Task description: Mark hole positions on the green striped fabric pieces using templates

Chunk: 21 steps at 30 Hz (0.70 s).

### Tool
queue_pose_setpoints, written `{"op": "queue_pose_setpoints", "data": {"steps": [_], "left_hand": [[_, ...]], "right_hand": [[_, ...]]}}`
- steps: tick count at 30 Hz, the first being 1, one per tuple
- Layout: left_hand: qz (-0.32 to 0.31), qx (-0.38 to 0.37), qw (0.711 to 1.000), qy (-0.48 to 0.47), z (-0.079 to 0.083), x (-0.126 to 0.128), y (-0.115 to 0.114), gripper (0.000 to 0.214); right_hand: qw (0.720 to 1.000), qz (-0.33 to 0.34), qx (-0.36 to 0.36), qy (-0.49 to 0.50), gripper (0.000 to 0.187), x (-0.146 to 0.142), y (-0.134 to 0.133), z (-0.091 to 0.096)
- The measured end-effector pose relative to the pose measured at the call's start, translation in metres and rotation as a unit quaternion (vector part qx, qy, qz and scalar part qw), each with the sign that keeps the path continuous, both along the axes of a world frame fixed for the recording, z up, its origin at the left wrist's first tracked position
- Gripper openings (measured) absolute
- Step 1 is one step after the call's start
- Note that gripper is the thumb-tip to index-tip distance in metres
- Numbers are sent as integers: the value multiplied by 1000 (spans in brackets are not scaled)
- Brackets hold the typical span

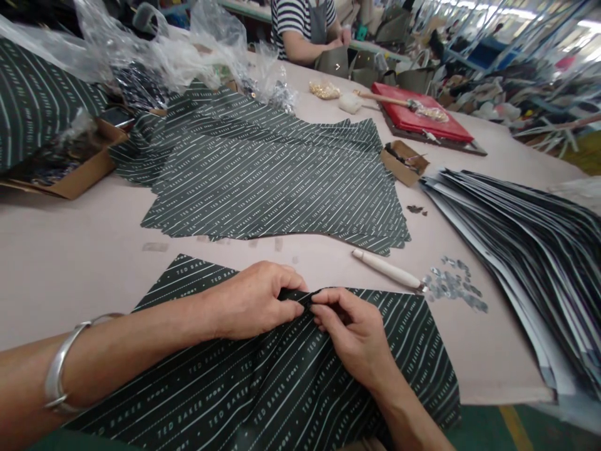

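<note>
A dark green fabric panel [244, 376] with white stripes and lettering lies across the table's near edge, its upper edge bunched up. My left hand [263, 297] pinches that edge between thumb and fingers. Close beside it, my right hand [354, 329] has thumb and forefinger pressed together at the same edge; any small part between the fingertips is hidden. Just beyond the panel rests a tool with a pale handle [387, 269], its metal tip pointing right. Small flat metal pieces [453, 285] are scattered by that tip.
Matching striped panels [277, 181] lie piled ahead. A tall stack of dark sheets [526, 250] stands at right, near a small cardboard box [404, 161] and a red pad [422, 113]. Plastic bags and an open carton [79, 169] occupy the left. Across the table sits a person in a striped shirt [295, 25].
</note>
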<state>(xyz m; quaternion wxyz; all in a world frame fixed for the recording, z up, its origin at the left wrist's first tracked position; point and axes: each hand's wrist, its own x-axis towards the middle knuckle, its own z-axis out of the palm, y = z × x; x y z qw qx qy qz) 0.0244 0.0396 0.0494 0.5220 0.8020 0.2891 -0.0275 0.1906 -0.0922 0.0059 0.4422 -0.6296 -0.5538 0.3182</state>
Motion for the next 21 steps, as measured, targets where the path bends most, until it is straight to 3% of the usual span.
{"op": "queue_pose_setpoints", "data": {"steps": [3,5,8,11,16,19,21], "left_hand": [[-13,93,996,0,4,-1,-7,13],[-34,151,988,-18,4,-3,-12,13],[-61,256,964,-49,0,-7,-17,9],[-58,334,938,-76,-7,-10,-22,8],[-31,402,903,-147,-16,-12,-31,30],[-19,439,882,-169,-15,-12,-33,28],[-24,494,851,-176,-13,-11,-31,27]], "right_hand": [[999,-18,34,-25,27,-1,-1,0],[998,6,46,-51,37,1,-2,2],[992,49,63,-102,23,4,-2,5],[983,49,94,-149,10,4,-5,7],[964,1,162,-209,12,-4,-11,5],[943,-23,200,-265,13,-8,-13,6],[930,-31,219,-295,13,-8,-13,7]]}}
